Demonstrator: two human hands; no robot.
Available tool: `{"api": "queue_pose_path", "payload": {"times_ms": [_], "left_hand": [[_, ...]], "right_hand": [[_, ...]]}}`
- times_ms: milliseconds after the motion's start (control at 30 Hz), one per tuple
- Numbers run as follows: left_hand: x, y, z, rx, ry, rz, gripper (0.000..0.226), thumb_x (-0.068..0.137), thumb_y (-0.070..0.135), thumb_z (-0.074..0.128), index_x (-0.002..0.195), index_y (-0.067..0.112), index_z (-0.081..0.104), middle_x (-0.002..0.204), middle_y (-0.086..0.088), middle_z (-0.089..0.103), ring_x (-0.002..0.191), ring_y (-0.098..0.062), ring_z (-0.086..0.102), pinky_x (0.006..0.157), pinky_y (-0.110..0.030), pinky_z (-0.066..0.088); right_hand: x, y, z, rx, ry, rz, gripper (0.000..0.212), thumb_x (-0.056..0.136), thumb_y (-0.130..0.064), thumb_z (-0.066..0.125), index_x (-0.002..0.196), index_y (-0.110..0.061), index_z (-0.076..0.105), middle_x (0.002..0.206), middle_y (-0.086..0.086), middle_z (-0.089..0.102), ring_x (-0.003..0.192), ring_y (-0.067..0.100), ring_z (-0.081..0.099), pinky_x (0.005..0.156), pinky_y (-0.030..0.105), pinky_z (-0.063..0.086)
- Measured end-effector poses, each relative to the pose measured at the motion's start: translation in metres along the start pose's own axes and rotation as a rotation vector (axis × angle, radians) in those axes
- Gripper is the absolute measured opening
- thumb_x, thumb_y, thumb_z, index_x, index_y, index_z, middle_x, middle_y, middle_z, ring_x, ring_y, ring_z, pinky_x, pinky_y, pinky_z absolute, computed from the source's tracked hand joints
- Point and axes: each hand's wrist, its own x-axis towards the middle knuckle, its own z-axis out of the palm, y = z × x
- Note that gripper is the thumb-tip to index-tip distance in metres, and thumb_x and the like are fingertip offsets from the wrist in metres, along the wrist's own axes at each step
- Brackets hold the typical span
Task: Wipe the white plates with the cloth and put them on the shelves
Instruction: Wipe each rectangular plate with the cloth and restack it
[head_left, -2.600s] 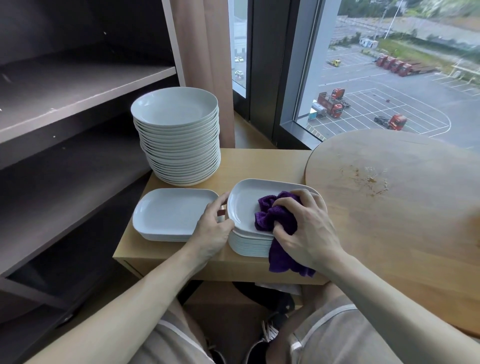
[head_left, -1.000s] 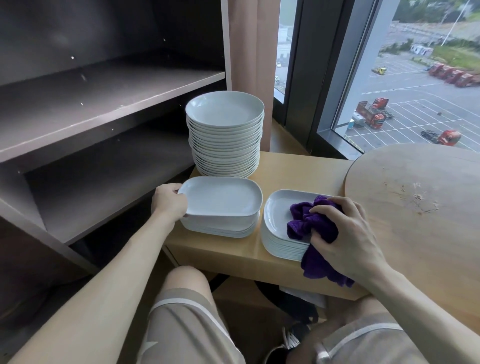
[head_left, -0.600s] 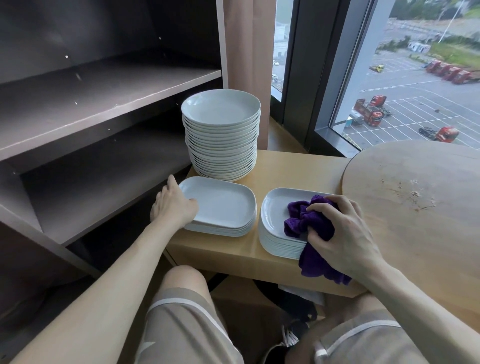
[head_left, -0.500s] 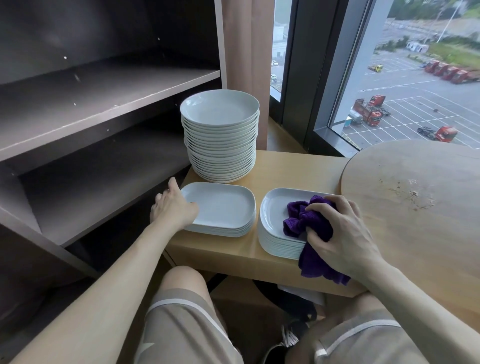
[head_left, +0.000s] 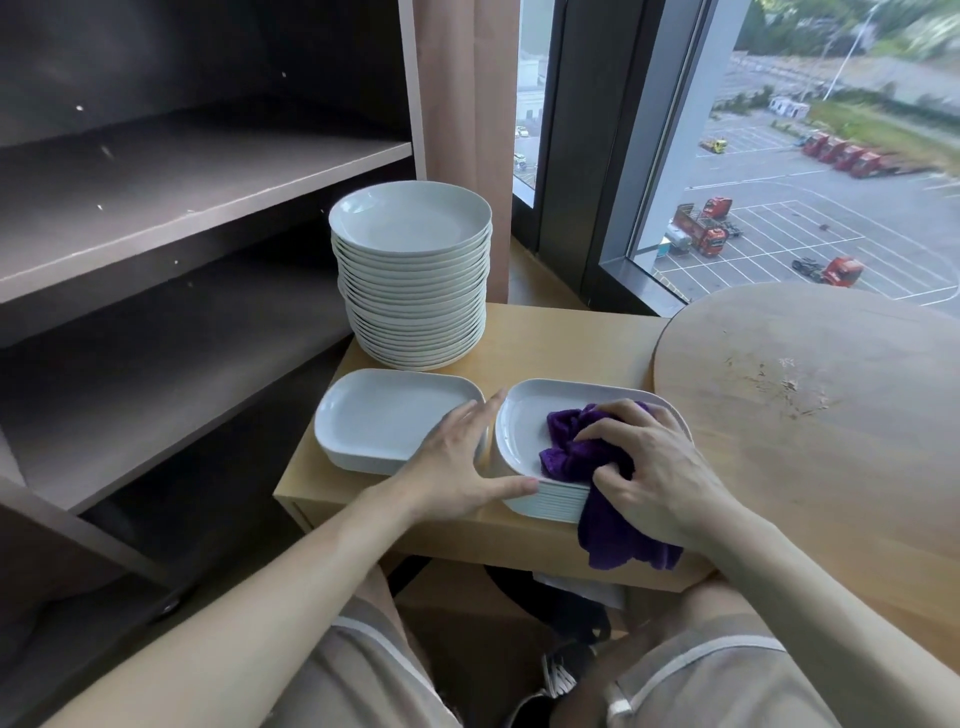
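Tabletop (head_left: 571, 338): right fingers (head_left: 623, 423) clutch cloth (head_left: 566, 444); left fingers (head_left: 480, 418) straight, touching plates (head_left: 519, 431).

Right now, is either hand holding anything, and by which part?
The right hand grips the cloth by its bunched top, on the plate stack. The left hand holds nothing; its straight fingers touch the stack's edge.

Soft daylight comes through the window (head_left: 805, 234) at upper right and brightens the desk (head_left: 571, 338); the shelves (head_left: 208, 171) at left lie dim. Straight lines bow near the edges, and the top-right corner is blurred.
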Motion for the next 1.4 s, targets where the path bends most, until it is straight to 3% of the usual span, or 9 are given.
{"api": "queue_pose_path", "payload": {"times_ms": [200,333,467,567,767,967,1100,1400], "left_hand": [[0.001,-0.003,0.003,-0.027,0.048,0.018,0.112,0.071,0.076,0.075,0.159,0.052,0.009,0.164,0.011,0.031,0.150,-0.014,0.027,0.123,-0.045,0.026],[0.002,-0.002,0.002,-0.096,0.043,0.022,0.113,0.072,0.065,0.082,0.160,0.047,0.015,0.161,0.010,0.036,0.149,-0.013,0.031,0.122,-0.044,0.030],[0.003,-0.004,0.002,-0.140,0.040,0.011,0.107,0.076,0.055,0.084,0.159,0.049,0.017,0.156,0.010,0.041,0.146,-0.015,0.033,0.119,-0.040,0.033],[0.004,-0.004,0.002,-0.174,0.045,0.050,0.099,0.080,0.050,0.082,0.154,0.059,0.018,0.143,0.018,0.049,0.137,-0.011,0.042,0.108,-0.031,0.038],[0.005,-0.006,0.003,-0.157,0.040,0.053,0.096,0.081,0.054,0.080,0.154,0.058,0.018,0.147,0.009,0.048,0.137,-0.011,0.041,0.106,-0.029,0.037],[0.005,-0.007,0.004,-0.179,0.041,0.049,0.099,0.084,0.052,0.077,0.150,0.068,0.005,0.146,0.018,0.045,0.137,-0.001,0.038,0.106,-0.025,0.034],[0.006,-0.006,0.003,-0.146,0.032,0.056,0.094,0.084,0.053,0.076,0.144,0.076,0.008,0.140,0.011,0.052,0.126,-0.003,0.044,0.093,-0.018,0.036],[0.003,-0.004,-0.003,-0.093,-0.013,0.011,0.107,0.071,0.075,0.075,0.154,0.061,0.009,0.155,0.009,0.042,0.142,-0.013,0.038,0.110,-0.034,0.038]], "right_hand": [[0.009,-0.005,0.001,-0.020,-0.093,-0.100,0.038,0.083,-0.035,0.051,0.116,-0.041,0.069,0.126,-0.031,0.051,0.120,0.013,0.034,0.099,0.029,0.035],[0.030,-0.022,0.009,-0.003,-0.168,-0.152,0.032,0.089,-0.031,0.061,0.117,-0.043,0.070,0.124,-0.031,0.050,0.120,0.011,0.032,0.095,0.026,0.031],[0.048,-0.043,0.021,0.009,-0.162,-0.183,0.031,0.091,-0.023,0.063,0.118,-0.037,0.069,0.129,-0.021,0.052,0.123,0.015,0.032,0.095,0.026,0.032],[0.054,-0.050,0.024,-0.012,-0.117,-0.156,0.029,0.091,-0.023,0.061,0.117,-0.033,0.066,0.127,-0.016,0.051,0.118,0.018,0.035,0.091,0.027,0.033],[0.062,-0.058,0.020,-0.079,-0.081,-0.049,0.031,0.092,-0.029,0.061,0.123,-0.031,0.062,0.131,-0.010,0.050,0.119,0.022,0.038,0.088,0.033,0.041],[0.068,-0.068,0.020,-0.130,-0.057,0.050,0.036,0.093,-0.028,0.059,0.129,-0.028,0.058,0.131,-0.003,0.050,0.123,0.027,0.039,0.091,0.039,0.044],[0.068,-0.070,0.019,-0.155,-0.061,0.079,0.035,0.094,-0.027,0.057,0.128,-0.026,0.058,0.130,0.002,0.050,0.122,0.029,0.040,0.090,0.041,0.046],[0.055,-0.042,-0.002,-0.243,-0.009,0.175,0.036,0.094,-0.026,0.054,0.129,-0.031,0.062,0.128,-0.002,0.051,0.120,0.032,0.041,0.092,0.041,0.045]]}}
